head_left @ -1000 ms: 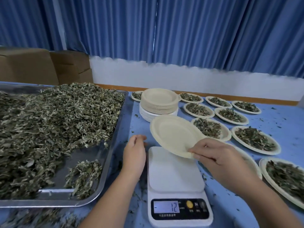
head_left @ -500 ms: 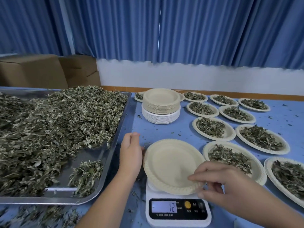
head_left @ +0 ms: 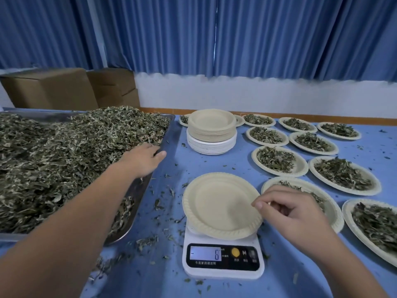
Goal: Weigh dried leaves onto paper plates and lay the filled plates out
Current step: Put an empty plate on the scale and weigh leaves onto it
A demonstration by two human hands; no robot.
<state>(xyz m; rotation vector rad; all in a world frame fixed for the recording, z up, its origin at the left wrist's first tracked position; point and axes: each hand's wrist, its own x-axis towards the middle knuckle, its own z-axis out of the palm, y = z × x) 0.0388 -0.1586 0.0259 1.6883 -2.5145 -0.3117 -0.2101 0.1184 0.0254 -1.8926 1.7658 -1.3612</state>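
An empty beige paper plate point(head_left: 217, 207) lies on the white digital scale point(head_left: 223, 261), whose display reads 6. My right hand point(head_left: 290, 211) hovers at the plate's right rim, fingers loosely curled and holding nothing. My left hand point(head_left: 144, 158) reaches flat into the near right corner of the metal tray point(head_left: 137, 190), its fingers at the edge of the heap of dried leaves point(head_left: 64, 151).
A stack of empty plates point(head_left: 212, 132) stands behind the scale. Several leaf-filled plates point(head_left: 279, 161) lie in rows across the right of the blue table point(head_left: 171, 179). Loose leaf bits litter the table. Cardboard boxes point(head_left: 64, 89) sit behind the tray.
The empty plate came down onto the scale and my right hand let go of it. My left hand moved from beside the scale into the tray. The display went from 12 to 6.
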